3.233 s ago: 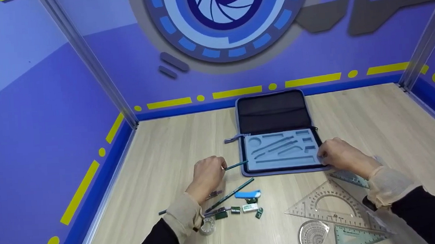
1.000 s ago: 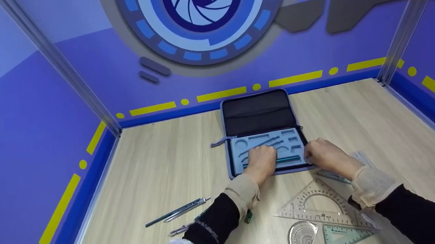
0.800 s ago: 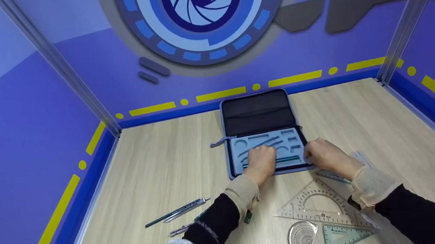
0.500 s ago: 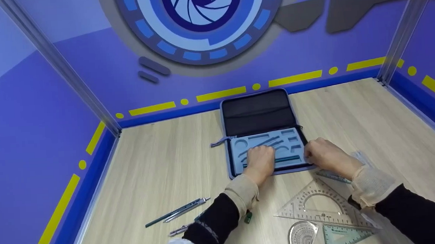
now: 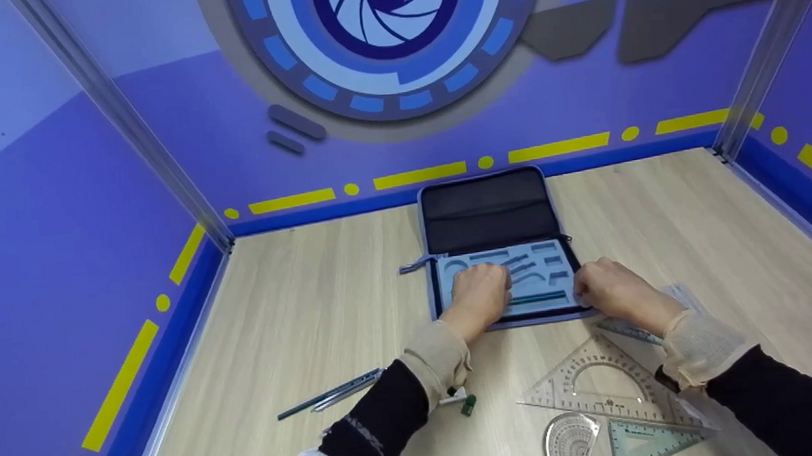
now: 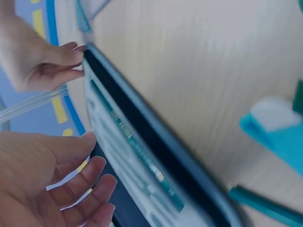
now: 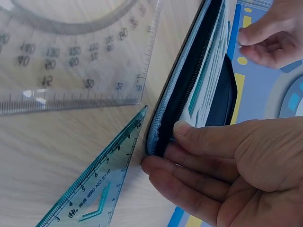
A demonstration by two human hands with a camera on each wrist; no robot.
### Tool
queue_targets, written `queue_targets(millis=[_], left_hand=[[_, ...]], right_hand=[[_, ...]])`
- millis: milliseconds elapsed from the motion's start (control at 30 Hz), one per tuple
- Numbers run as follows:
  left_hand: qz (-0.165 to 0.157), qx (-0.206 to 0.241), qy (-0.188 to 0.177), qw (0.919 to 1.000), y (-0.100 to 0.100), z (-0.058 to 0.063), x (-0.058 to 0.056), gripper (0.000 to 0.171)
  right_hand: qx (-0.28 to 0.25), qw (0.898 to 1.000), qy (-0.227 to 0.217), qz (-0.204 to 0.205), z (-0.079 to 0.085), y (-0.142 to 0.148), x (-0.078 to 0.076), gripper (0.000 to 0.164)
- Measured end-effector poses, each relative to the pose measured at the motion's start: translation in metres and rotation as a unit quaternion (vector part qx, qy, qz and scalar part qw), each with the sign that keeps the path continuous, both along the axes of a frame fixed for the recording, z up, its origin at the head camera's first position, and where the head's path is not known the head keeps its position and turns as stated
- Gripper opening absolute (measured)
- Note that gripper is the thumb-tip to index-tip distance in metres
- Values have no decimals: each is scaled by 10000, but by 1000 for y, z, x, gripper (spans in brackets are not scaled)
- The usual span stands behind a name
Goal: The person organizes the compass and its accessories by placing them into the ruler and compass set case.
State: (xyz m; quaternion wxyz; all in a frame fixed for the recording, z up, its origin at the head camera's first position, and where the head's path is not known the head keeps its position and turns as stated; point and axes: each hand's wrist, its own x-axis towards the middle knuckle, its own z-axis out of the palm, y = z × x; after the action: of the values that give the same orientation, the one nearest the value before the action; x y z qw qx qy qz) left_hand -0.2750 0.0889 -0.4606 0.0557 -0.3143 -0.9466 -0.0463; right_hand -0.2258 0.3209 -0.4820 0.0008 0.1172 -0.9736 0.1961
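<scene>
An unfolded zip case (image 5: 492,209) has a light blue foam insert (image 5: 553,249) with shaped hollows. A dark green pencil (image 5: 538,297) lies in the long hollow near the front edge; gilt lettering shows on it in the left wrist view. My left hand (image 5: 477,295) is over the insert's left part, and in the left wrist view its fingers are loosely bent, holding nothing, apart from the pencil. My right hand (image 5: 614,290) pinches the case's front right corner, thumb inside the rim and fingers outside, as the right wrist view shows.
Clear set squares (image 5: 610,403), a protractor (image 5: 570,442) and a green-tinted triangle (image 5: 650,441) lie front right. Another pencil (image 5: 324,396) lies front left beside a metal tool. A green sharpener-like piece (image 5: 468,405) shows near the left sleeve, which hides other pieces. Walls stand behind and left.
My left hand carried the pencil from left of the case into the long hollow, stayed over it, and has now lifted off, slightly up and left. My right hand keeps its hold on the corner.
</scene>
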Motion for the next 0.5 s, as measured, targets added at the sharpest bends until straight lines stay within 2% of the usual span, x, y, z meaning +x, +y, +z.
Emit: queue_targets(millis=[100, 233, 500], left_hand=[[-123, 232, 56, 9996, -12, 10, -1, 9], [-157, 482, -74, 9987, -33, 20, -2, 11], [231, 803, -726, 9939, -93, 30, 9, 10]], right_hand=[[16, 10000, -29, 10, 1, 1, 0, 18], [40, 10000, -4, -10, 2, 1, -2, 15], [26, 9999, -99, -11, 0, 2, -1, 12]])
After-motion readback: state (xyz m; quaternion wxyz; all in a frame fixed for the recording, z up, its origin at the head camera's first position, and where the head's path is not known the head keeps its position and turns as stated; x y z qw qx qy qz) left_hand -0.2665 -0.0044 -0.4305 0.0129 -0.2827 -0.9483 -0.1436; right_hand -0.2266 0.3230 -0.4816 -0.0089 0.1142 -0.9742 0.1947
